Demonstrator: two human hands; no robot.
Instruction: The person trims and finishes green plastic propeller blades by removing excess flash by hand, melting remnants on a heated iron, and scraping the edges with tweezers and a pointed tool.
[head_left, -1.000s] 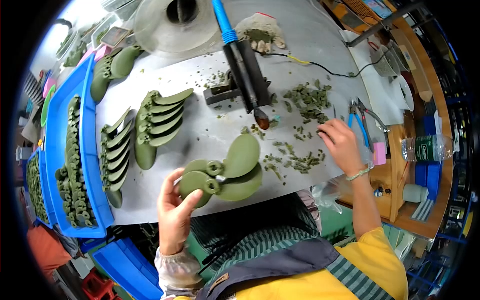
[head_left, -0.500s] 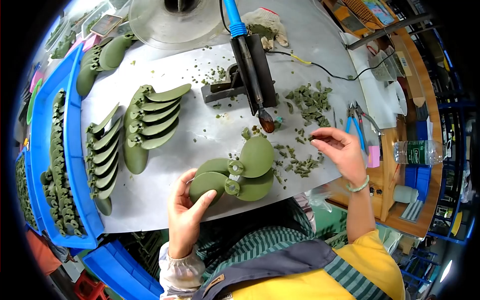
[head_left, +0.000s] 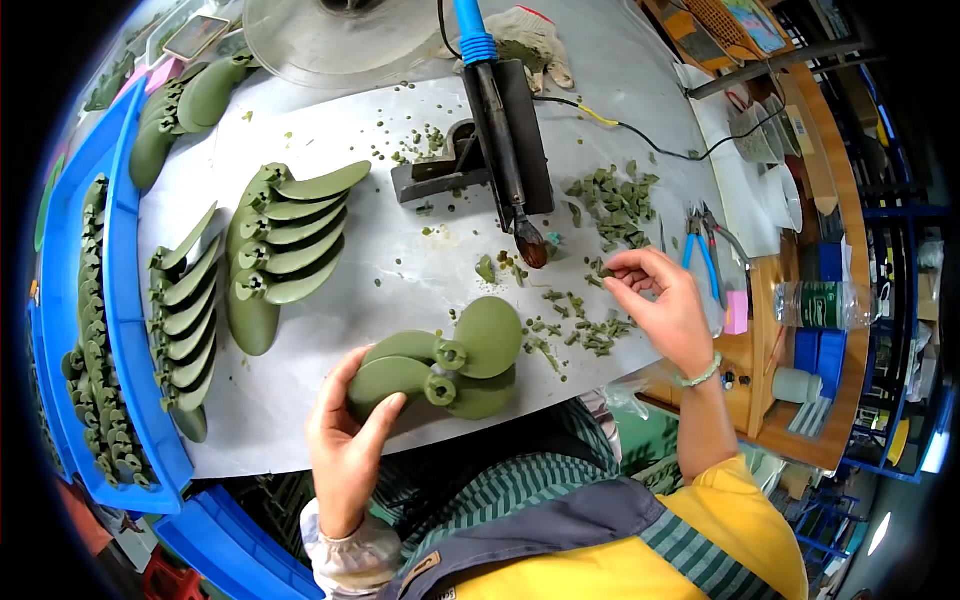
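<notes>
Two green propeller-shaped pieces [head_left: 487, 338], one overlapping the other, are held at their left blades by my left hand [head_left: 345, 435], thumb on top. My right hand [head_left: 660, 305] is raised over the table's right part, thumb and forefinger pinched around a small dark green scrap [head_left: 604, 272]. Between and beyond my hands, a soldering iron [head_left: 505, 165] with a blue handle rests on a black stand [head_left: 440, 178], its brown tip pointing down toward me. Small green offcuts [head_left: 597, 327] lie left of my right hand, and a larger scrap pile [head_left: 615, 205] lies behind it.
Two rows of green blades, one nearer [head_left: 185, 325] and one behind [head_left: 290, 235], lie on the left. A blue tray [head_left: 125, 290] of green parts stands at the far left. Pliers [head_left: 705, 250], a pink block [head_left: 736, 312] and a bottle [head_left: 825, 304] are at the right.
Both propeller pieces first shifted right, then back left, and their blades have turned in my left hand. My right hand keeps its pinch and sits slightly lower in view.
</notes>
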